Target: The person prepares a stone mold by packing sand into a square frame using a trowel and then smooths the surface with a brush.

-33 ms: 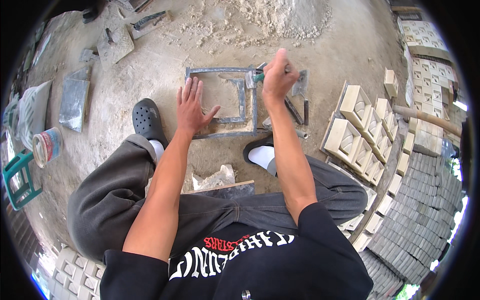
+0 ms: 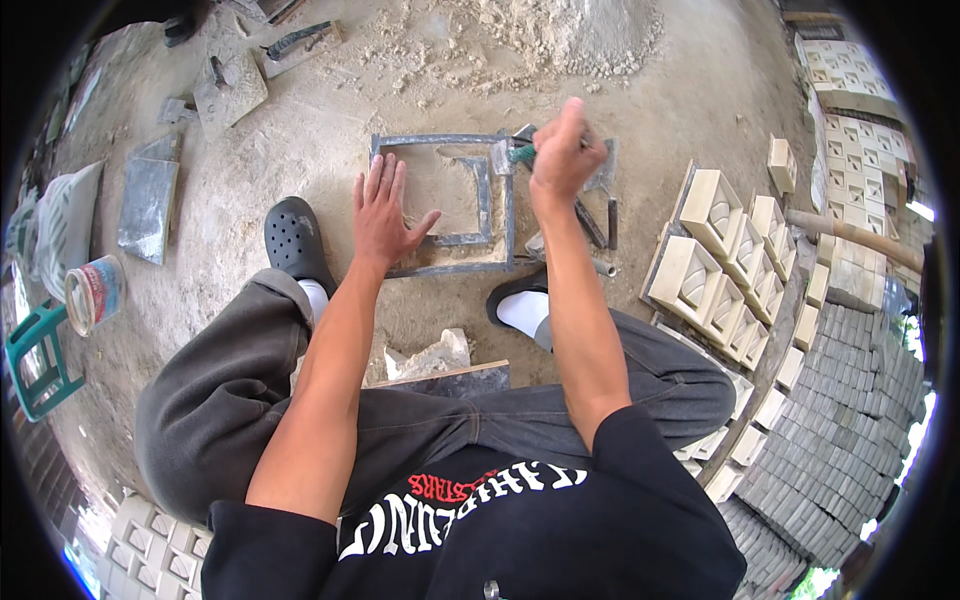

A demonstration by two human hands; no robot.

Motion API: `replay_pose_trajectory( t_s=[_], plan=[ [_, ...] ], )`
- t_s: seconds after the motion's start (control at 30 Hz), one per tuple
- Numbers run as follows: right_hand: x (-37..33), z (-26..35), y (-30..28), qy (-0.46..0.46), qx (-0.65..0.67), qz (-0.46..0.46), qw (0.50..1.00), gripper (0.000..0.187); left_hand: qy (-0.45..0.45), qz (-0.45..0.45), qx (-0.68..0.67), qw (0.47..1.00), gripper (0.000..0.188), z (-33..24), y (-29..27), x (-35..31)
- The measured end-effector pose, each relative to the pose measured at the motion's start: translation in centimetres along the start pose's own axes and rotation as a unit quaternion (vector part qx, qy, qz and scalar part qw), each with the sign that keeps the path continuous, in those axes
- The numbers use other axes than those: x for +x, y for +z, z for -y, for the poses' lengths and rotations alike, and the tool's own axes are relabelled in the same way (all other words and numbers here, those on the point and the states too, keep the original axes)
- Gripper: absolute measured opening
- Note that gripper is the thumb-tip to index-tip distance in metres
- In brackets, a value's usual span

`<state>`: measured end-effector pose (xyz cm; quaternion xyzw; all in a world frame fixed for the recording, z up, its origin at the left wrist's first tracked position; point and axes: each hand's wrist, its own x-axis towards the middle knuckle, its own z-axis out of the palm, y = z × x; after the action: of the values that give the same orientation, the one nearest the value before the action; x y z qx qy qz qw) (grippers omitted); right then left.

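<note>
A rectangular grey metal frame (image 2: 437,139) lies on the ground before me, with smaller metal bars (image 2: 484,200) set inside it and pale dusty material within. Flat over its left side rests my left hand (image 2: 383,215), fingers stretched and thumb out to the right, holding nothing. Closed round the green handle of a hammer (image 2: 502,158), my right hand (image 2: 568,158) is just beyond the frame's right side. The hammer's pale, dusty head is at the frame's upper right corner; the handle's far end is hidden in my fist.
A trowel (image 2: 602,165) and dark bars (image 2: 612,222) lie beside my right hand. Patterned cream blocks (image 2: 715,215) stand on a board at right. Loose powder (image 2: 600,35) is heaped beyond the frame. A bucket (image 2: 95,293) and green stool (image 2: 40,360) stand at left.
My right hand has shifted slightly right and turned a little, showing more of the green handle. My left hand and the frame have stayed in place.
</note>
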<state>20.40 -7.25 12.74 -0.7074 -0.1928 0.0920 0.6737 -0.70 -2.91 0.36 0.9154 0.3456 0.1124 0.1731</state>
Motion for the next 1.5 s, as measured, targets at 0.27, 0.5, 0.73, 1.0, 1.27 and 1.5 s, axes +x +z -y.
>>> replay_pose_trajectory(
  t_s=[0.27, 0.5, 0.73, 1.0, 1.27, 1.5],
  plan=[
    [0.4, 0.4, -0.2, 0.018, 0.045, -0.031, 0.998, 0.052, 0.000, -0.005, -0.006, 1.000, 0.090, 0.6, 0.2, -0.3],
    [0.2, -0.3, -1.7, 0.078, 0.070, -0.035, 0.994, 0.051, 0.012, -0.005, -0.001, 1.000, 0.089, -0.2, 0.2, -0.8],
    [-2.9, 0.8, -3.3, 0.040, 0.020, -0.003, 0.999, 0.052, 0.018, -0.020, 0.011, 1.000, 0.090, -0.3, 0.1, 0.0],
    [-6.5, 1.7, -5.2, 0.031, -0.059, 0.022, 0.998, 0.052, 0.013, -0.012, 0.014, 1.000, 0.091, -0.2, 0.6, -1.0],
    [-9.7, 2.0, -5.8, -0.009, -0.065, 0.004, 0.998, 0.052, 0.014, -0.009, 0.023, 1.000, 0.090, -0.3, -0.2, -0.4],
    [-10.1, 1.8, -6.9, 0.012, -0.022, -0.006, 1.000, 0.053, 0.009, -0.020, 0.010, 1.000, 0.090, 0.0, 0.2, -0.5]
  ],
)
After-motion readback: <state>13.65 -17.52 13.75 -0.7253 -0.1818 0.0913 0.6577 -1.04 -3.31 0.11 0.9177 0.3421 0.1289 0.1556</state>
